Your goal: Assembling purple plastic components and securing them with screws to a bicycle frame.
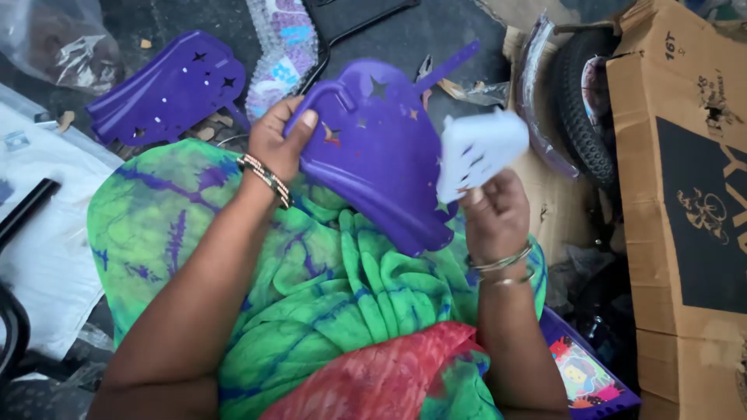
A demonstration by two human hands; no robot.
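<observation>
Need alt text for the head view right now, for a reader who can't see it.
Seen from above, the left hand grips a purple plastic panel with star cutouts while the right hand holds a white plastic piece against it. A matching purple panel lies on the ground.

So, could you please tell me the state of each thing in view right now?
Purple star-cut plastic panel: held up over the lap, gripped at its top edge by the left hand.
White plastic piece: held by the right hand, against the panel's right edge.
Second purple panel: lying flat on the ground.
Cardboard box: open, tyre showing beside it.
</observation>
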